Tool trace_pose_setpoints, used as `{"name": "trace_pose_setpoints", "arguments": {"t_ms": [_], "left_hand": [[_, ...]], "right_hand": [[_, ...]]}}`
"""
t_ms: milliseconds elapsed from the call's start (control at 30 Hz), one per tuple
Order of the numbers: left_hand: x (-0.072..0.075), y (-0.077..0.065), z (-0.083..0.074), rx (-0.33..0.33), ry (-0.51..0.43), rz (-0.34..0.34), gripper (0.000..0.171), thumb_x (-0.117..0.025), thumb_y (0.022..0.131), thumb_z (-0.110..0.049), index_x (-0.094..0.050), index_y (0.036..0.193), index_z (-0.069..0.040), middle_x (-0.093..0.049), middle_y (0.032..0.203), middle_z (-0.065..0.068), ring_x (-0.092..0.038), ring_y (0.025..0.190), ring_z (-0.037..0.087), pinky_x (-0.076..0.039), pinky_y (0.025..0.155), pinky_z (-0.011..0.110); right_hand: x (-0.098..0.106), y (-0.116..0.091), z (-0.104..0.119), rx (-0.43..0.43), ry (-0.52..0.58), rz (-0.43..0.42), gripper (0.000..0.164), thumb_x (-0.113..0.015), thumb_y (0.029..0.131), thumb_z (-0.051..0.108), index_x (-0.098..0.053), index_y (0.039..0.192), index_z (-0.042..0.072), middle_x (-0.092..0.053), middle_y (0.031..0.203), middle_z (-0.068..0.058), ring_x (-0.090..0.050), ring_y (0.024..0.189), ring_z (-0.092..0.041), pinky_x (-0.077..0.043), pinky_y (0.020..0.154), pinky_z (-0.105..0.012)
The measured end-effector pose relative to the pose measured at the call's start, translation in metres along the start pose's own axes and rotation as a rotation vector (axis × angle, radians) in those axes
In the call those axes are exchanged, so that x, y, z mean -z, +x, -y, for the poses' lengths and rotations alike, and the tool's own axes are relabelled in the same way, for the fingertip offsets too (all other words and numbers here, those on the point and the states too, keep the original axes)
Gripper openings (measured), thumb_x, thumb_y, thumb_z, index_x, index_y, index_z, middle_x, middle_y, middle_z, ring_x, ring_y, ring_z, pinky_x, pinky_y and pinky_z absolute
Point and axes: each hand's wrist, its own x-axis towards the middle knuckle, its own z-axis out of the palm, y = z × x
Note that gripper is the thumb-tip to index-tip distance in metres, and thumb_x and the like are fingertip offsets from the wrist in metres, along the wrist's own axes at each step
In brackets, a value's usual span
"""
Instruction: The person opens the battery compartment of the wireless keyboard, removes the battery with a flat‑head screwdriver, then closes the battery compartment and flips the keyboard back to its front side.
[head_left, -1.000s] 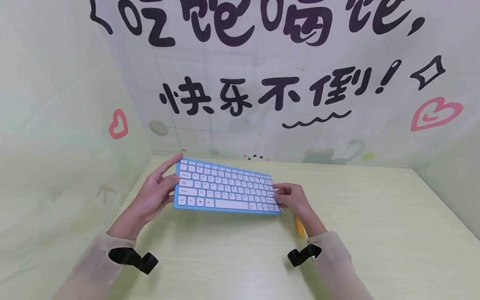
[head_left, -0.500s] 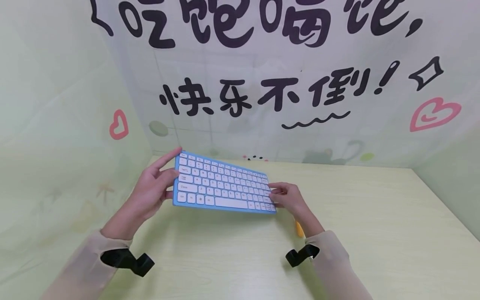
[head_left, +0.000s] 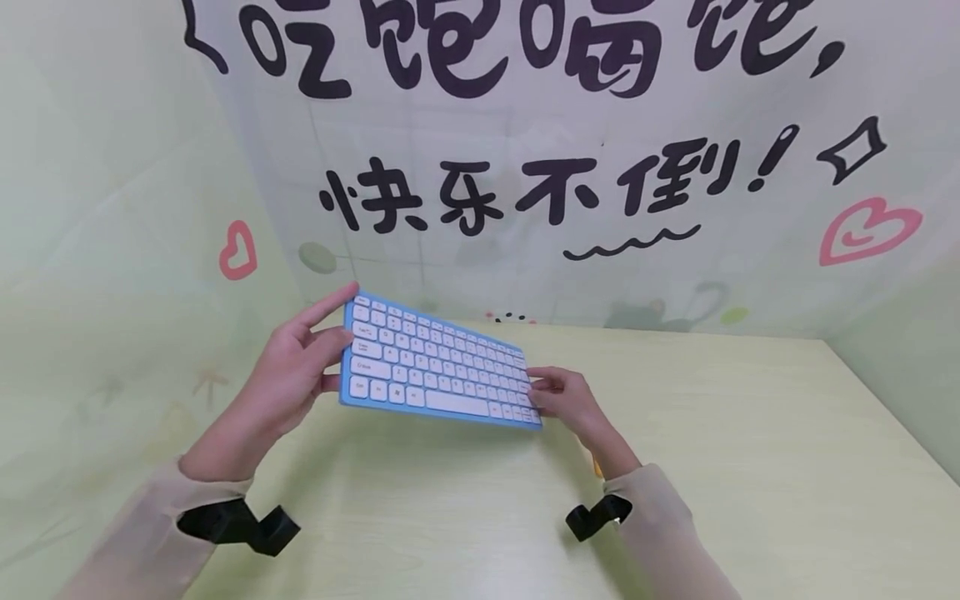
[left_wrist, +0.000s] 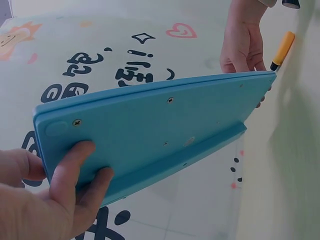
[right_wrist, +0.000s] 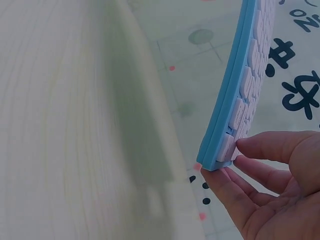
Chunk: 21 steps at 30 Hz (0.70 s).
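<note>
A blue keyboard (head_left: 442, 362) with white keys is held above the table, its left end raised higher than its right. My left hand (head_left: 288, 371) grips the left end, thumb on the key side and fingers behind. In the left wrist view the keyboard's blue underside (left_wrist: 150, 125) shows small screws and a raised ridge, with fingertips pressed on it. My right hand (head_left: 566, 400) pinches the right end; in the right wrist view the thumb (right_wrist: 265, 146) lies on the key side at a corner.
On the table (head_left: 750, 467), a screwdriver with an orange-yellow handle (left_wrist: 285, 47) lies by the right forearm, mostly hidden in the head view. A printed cloth wall (head_left: 480, 275) stands behind the table. Black wrist cameras (head_left: 240, 527) are strapped to both sleeves.
Both hands have shifted the keyboard a little to the left. Its left end has risen, so the tilt is steeper. The right forearm now covers more of the orange-yellow handle.
</note>
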Motion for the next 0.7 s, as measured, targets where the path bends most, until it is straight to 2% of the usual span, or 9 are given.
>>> {"name": "trace_pose_setpoints", "arguments": {"t_ms": [167,400,700], "left_hand": [[-0.001,-0.002,-0.008,0.029,0.019,-0.018,0.053,-0.046,0.096,-0.011,-0.028,0.145,-0.018,-0.061,0.113,0.006,-0.066,0.087,0.022,-0.051,0.063,0.035],[-0.002,-0.003,-0.017,0.044,0.097,-0.024,0.053,-0.045,0.096,-0.013,-0.027,0.145,-0.02,-0.052,0.124,0.018,-0.065,0.091,0.022,-0.051,0.065,0.036],[-0.001,-0.007,-0.023,0.046,0.126,-0.025,0.054,-0.045,0.096,-0.014,-0.025,0.146,-0.021,-0.052,0.125,0.018,-0.065,0.09,0.021,-0.051,0.064,0.036]], "right_hand": [[-0.006,-0.002,0.001,0.019,-0.002,0.001,0.036,-0.06,0.085,-0.002,-0.057,0.121,-0.002,-0.057,0.101,-0.017,-0.056,0.081,-0.02,-0.052,0.069,-0.031],[-0.011,-0.005,-0.001,0.073,-0.026,0.019,0.036,-0.06,0.085,0.0,-0.056,0.121,-0.004,-0.057,0.105,-0.018,-0.056,0.088,-0.022,-0.051,0.071,-0.03],[-0.014,-0.011,0.006,0.133,-0.121,0.014,0.033,-0.065,0.083,0.004,-0.061,0.116,-0.002,-0.061,0.099,-0.012,-0.057,0.089,-0.023,-0.048,0.07,-0.03]]}}
